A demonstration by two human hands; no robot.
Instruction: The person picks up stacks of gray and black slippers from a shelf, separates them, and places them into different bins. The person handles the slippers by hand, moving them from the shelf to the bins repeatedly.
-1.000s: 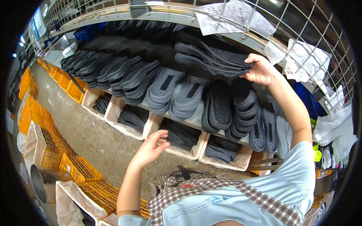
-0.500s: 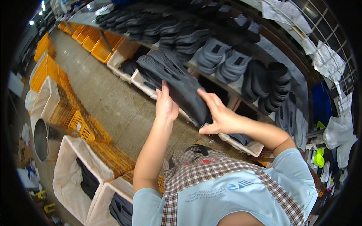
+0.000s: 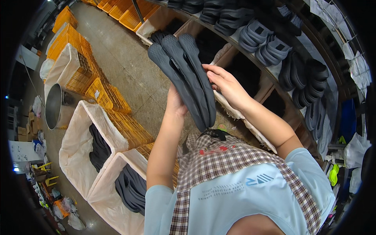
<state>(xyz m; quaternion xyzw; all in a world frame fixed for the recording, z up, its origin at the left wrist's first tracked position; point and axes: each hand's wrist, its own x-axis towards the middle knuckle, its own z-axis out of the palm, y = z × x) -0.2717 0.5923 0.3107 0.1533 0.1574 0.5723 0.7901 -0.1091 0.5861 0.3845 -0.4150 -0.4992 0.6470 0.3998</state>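
Head view, and closest to me I see a pale blue shirt with a checked apron over the chest. Both forearms rise from it toward a stack of dark grey shoe soles, held up in front of the body, long and tilted, toes pointing away to the upper left. My left hand is behind the stack near its lower end, palm against the soles; its fingers are hidden, so I cannot tell how they sit. My right hand presses the stack's right edge, fingers together and curled onto the outer sole, so the bundle is gripped between the two hands.

Lower left, two cloth-lined bins stand side by side on the floor, each with dark soles inside. Beyond them are orange plastic crates and a metal bucket. Farther off on the right, a shelf rack carries rows of more dark soles stacked on edge.
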